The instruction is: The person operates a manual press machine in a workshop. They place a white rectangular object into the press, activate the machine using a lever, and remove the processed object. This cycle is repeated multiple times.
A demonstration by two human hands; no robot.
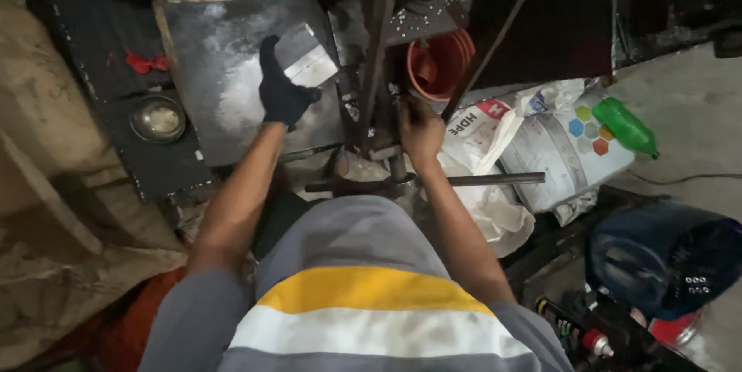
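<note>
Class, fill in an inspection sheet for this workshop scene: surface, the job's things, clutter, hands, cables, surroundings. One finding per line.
Surface: dark board dusted with white powder.
Job's things: grey rectangular block over the board; upright metal frame with a horizontal rod below it.
Clutter: small round metal bowl, stacked orange pots, printed white sacks, green bottle, blue drum.
Hands: left hand, in a black glove, grips the block; bare right hand holds the frame.
Cables: thin dark cable on the floor at right.
Surroundings: tan cloth at left, concrete floor at right.
</note>
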